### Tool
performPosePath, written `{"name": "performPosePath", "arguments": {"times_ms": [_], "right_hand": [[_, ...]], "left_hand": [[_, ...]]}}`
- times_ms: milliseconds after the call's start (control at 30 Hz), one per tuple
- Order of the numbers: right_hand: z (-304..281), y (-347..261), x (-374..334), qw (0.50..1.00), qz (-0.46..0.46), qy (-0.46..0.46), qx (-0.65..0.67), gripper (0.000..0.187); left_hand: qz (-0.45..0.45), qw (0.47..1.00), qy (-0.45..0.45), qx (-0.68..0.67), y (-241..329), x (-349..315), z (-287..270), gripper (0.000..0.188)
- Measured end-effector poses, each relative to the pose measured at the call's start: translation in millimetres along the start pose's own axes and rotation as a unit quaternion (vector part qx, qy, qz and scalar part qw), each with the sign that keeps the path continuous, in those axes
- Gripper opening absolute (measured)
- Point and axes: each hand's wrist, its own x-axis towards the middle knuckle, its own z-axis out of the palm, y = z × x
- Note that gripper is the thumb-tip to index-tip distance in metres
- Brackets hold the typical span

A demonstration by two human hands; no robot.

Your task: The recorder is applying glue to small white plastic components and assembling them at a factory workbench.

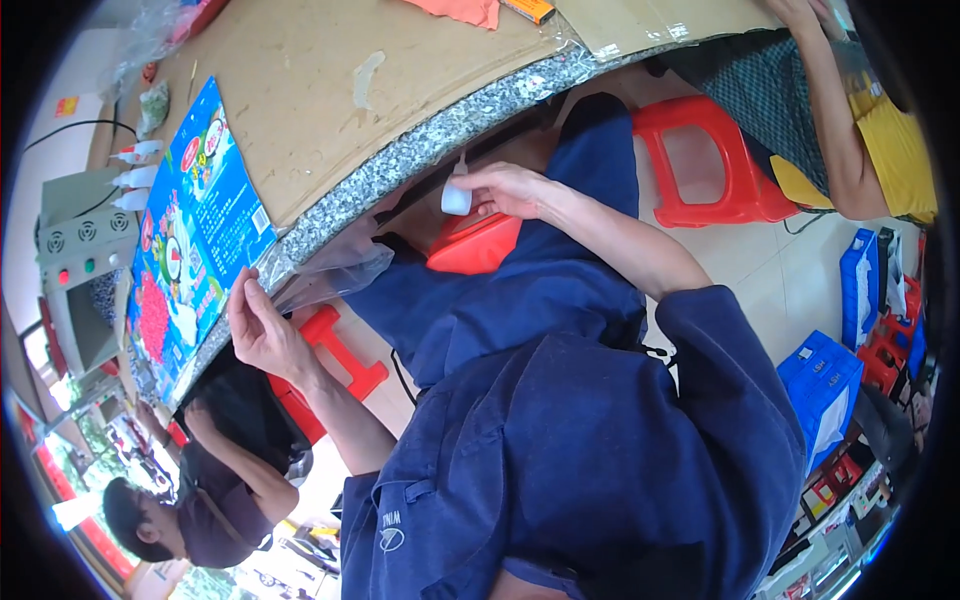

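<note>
My right hand point(508, 192) is closed round a small white squeeze bottle point(457, 198) with a thin nozzle pointing up, held above my lap just off the table edge. At the table's left front edge is my left hand point(268, 330), its thumb and fingertips brought together beside a blue printed sheet point(205, 230). Whether anything tiny is between those fingertips is too small to make out. A heap of small pink-red pieces point(153, 318) lies on the near left part of that sheet.
Brown cardboard point(330, 110) covers the granite-edged table point(400, 175). Several white nozzle bottles point(138, 177) stand by a grey box with buttons point(85, 240). Red stools point(710, 165) are around me. Co-workers' arms show at right point(835, 120) and lower left point(240, 455).
</note>
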Motion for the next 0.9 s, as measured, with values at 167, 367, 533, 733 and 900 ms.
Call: {"name": "performPosePath", "arguments": {"times_ms": [167,367,533,733,900], "right_hand": [[0.6,4.8,3.6,1.0,-0.001,-0.026,0.003,0.023],[0.7,-0.8,1.5,1.0,0.006,-0.015,0.001,0.026],[12.9,-7.5,-15.3,0.996,-0.035,-0.023,0.082,0.03],[10.0,-0.6,-25.4,0.996,-0.077,-0.038,-0.013,0.04],[11.0,-2.7,-25.7,0.994,-0.085,-0.052,-0.043,0.044]], "left_hand": [[-0.008,1.0,0.008,-0.014,-2.2,-2.1,-4.7,0.019],[-0.017,0.999,0.013,-0.023,-5.0,-3.5,-7.5,0.02],[-0.03,0.999,0.018,-0.017,-5.0,-5.4,-9.2,0.02],[-0.027,0.999,0.016,-0.013,-8.9,-7.1,-8.9,0.02],[-0.033,0.999,0.004,-0.012,-12.3,-0.7,-3.4,0.02]]}}
